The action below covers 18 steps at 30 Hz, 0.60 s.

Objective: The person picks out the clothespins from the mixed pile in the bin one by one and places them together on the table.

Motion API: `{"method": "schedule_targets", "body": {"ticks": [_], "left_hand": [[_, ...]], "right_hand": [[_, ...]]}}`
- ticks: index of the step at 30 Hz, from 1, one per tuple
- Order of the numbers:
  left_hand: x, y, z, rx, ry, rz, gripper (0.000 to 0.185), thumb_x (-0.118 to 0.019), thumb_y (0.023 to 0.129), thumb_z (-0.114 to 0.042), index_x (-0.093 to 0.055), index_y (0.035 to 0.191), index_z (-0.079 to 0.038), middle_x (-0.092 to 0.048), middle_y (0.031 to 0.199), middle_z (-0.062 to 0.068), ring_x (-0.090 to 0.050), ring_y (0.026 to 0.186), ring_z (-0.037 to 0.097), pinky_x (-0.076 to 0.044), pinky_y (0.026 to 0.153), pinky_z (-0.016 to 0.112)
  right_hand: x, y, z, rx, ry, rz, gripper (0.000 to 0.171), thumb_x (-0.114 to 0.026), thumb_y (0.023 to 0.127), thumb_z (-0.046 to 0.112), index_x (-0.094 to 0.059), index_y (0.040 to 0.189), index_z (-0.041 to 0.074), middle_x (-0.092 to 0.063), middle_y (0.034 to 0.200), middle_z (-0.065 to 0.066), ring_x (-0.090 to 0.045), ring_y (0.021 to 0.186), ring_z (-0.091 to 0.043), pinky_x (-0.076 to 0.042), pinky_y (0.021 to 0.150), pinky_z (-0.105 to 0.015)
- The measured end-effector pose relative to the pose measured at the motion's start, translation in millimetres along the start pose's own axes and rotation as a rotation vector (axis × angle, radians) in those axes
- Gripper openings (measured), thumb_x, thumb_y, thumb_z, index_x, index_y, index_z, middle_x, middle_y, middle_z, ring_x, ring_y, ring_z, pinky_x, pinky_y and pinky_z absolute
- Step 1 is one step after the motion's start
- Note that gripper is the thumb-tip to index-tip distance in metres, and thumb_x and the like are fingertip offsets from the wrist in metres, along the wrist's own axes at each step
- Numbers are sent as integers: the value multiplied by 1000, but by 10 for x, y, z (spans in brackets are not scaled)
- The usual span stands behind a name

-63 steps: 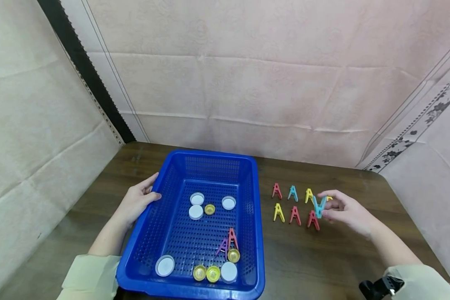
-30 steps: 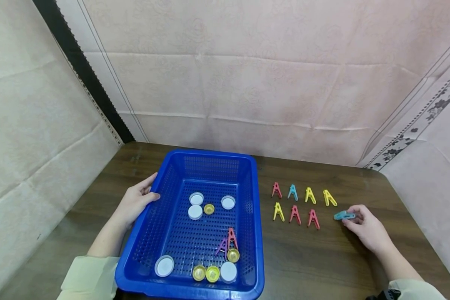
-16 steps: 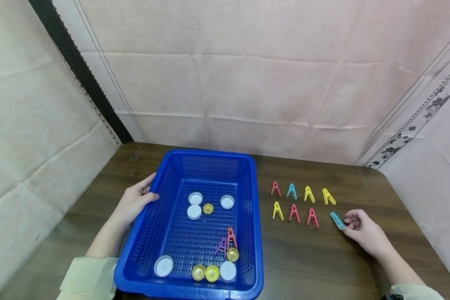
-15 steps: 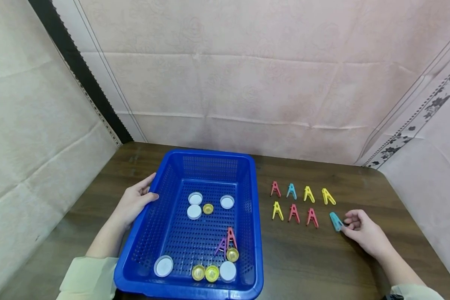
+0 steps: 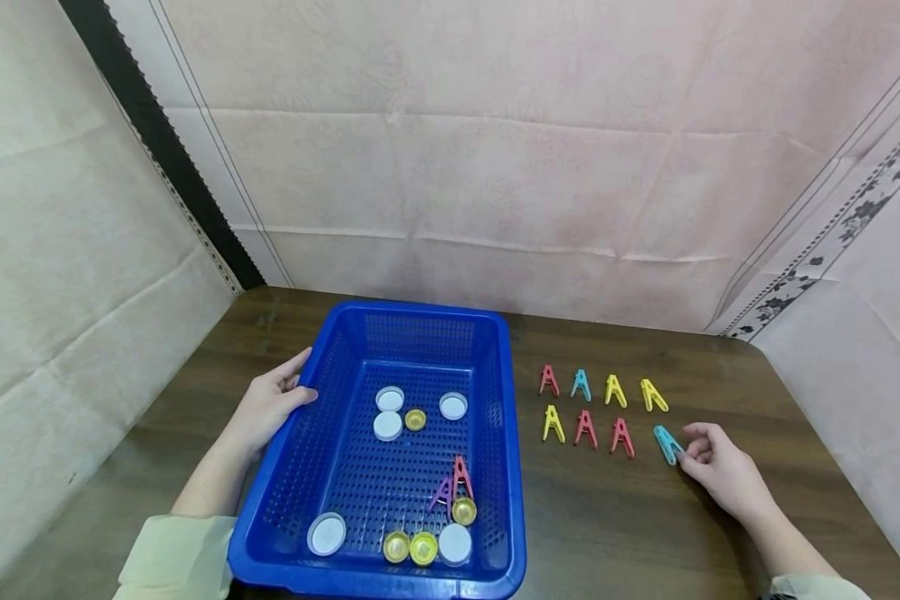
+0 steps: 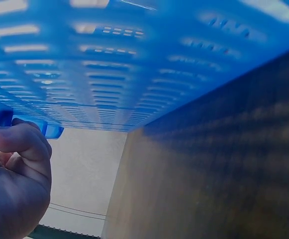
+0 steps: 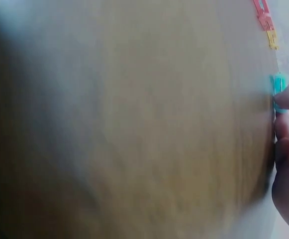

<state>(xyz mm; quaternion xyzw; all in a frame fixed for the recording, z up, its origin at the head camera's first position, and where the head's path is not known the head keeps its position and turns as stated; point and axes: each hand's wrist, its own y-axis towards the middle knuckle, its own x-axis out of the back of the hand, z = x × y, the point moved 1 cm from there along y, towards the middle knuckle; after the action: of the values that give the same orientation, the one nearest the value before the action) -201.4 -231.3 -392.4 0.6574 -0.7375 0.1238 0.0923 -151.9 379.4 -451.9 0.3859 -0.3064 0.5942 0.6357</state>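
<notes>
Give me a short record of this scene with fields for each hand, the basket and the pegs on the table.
left hand: grips the left rim of the blue basket
right hand: fingertips on the blue clothespin lying on the table
basket contents: white and yellow caps, two clothespins
table rows: four pegs behind, four in front counting the blue one

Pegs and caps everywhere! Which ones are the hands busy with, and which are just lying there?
Busy with: blue peg touched by right hand; blue basket gripped by left hand.

Just lying: seven pegs in rows; white and yellow caps, two pegs inside basket.
</notes>
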Motion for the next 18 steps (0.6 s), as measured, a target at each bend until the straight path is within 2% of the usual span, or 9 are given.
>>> {"method": "schedule_targets", "body": {"ticks": [9, 18], "left_hand": [[3, 5, -1, -10, -9, 2, 63, -56, 91, -14, -30, 148, -18, -62, 101, 21, -68, 73, 27, -56, 60, 41], [-8, -27, -60, -8, -47, 24, 65, -56, 90, -9, -28, 148, -14, -62, 106, 23, -67, 75, 24, -56, 60, 37]], "right_hand": [[-27, 13, 30, -45, -30, -62, 40, -64, 83, 8, -45, 114, -7, -59, 80, -4, -59, 70, -13, -44, 57, -27], [-40, -46, 49, -105, -42, -96, 47, -62, 86, 16, -43, 118, -12, -61, 81, -8, -61, 70, -20, -44, 58, -33]]}}
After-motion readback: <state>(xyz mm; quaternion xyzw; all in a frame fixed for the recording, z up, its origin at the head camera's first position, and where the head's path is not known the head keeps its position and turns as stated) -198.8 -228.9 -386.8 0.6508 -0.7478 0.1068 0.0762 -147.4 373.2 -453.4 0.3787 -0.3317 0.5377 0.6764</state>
